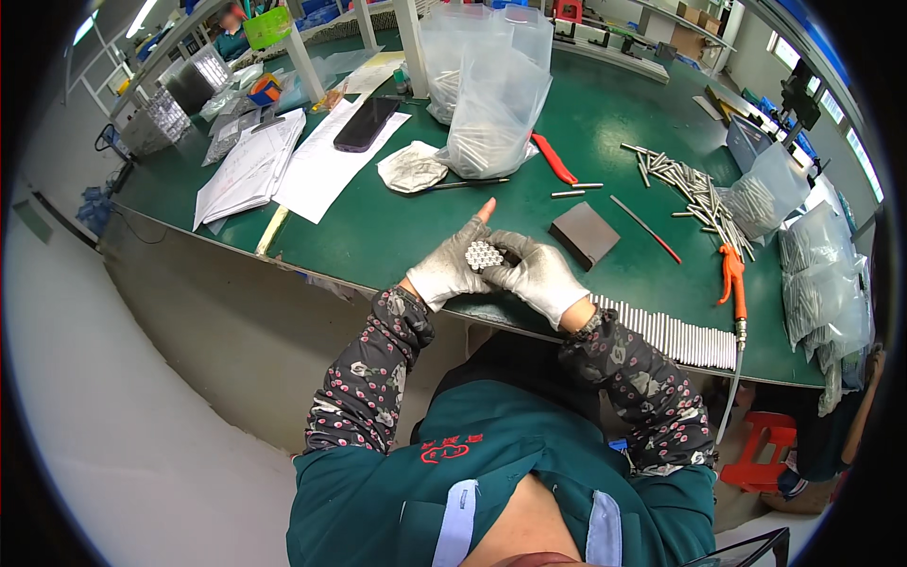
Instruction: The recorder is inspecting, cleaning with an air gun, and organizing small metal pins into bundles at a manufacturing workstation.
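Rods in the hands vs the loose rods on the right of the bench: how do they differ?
The bundle is packed tight, ends facing up in a honeycomb pattern; the loose pile lies flat and scattered, rods pointing various ways. The bundle is gripped between the left hand and the right hand, both gloved, above the bench edge; the pile rests untouched on the green mat. Both are plain silver metal rods of similar thickness.

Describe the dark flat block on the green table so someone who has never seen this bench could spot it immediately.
On the green table, look just right of the gloved hands, which hold a bundle of metal rods. The dark grey block lies flat there, alone. Unlike the thin silvery rods and orange tools nearby, it is square, matte and slab-like.
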{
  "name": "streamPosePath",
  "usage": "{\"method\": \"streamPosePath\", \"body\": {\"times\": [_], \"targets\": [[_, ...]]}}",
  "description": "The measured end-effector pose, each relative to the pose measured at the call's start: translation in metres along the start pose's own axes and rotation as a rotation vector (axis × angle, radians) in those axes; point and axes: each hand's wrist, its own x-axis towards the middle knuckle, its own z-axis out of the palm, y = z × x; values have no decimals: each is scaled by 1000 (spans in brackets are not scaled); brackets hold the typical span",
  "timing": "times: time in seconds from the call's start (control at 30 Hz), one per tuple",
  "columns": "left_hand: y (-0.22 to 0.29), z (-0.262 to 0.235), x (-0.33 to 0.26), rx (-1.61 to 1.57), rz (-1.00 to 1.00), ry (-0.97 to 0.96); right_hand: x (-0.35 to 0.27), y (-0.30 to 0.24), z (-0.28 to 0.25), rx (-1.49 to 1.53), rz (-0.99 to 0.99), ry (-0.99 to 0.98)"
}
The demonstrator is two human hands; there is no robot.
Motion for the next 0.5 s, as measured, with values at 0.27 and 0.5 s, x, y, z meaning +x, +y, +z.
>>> {"method": "streamPosePath", "body": {"times": [0.27, 0.5], "targets": [[7, 7, -2, -229, 16, -18, -4, 2, 0, -13, 18, 9], [11, 8, -4, 112, 19, 64, -5, 5, -2, -13, 19, 21]]}}
